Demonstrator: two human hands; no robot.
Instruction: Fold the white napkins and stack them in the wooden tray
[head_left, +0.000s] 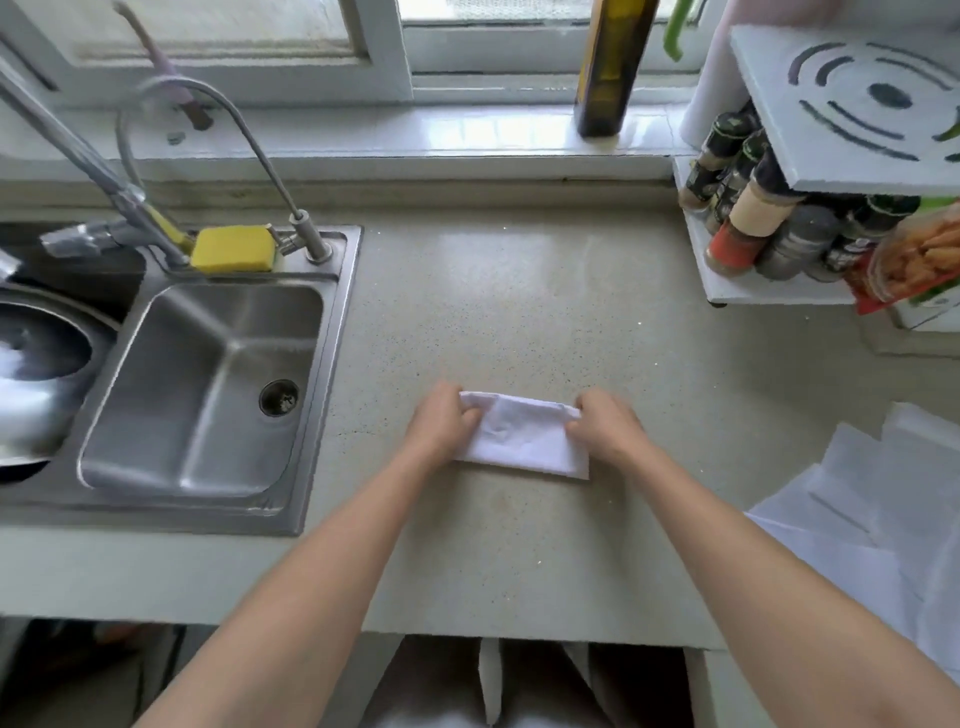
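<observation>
Risk first: uneven fold, likely if one far corner travels ahead of the other, leaving edges skewed and the finished napkin lopsided for stacking. Possible slip of the thin cloth out of a pinch as well, since little material seems caught at each end; flap would then fall open. Also a chance of dragging the whole napkin (522, 436) along the smooth countertop (519, 291) instead of folding it, with nothing pinning the near edge. Sink (208, 384) at centre left, well apart, so little danger of a wet landing unless the cloth gets flung sideways. Wooden tray nowhere in view, so placement later cannot be judged. Now the grip: left hand (441, 423) curled at the left end of the napkin, fingers pinching the upper left corner; right hand (605, 423) curled at the right end, pinching the upper right corner. Napkin just below frame centre, flat on the counter, stretched between the two hands, far edge lifted and slightly rolled, near edge lying loose toward the bottom of the frame and extending past the right hand at its lower right corner. More white napkins (883, 509) heaped at lower right, near the right forearm yet not touching the one in hand.
</observation>
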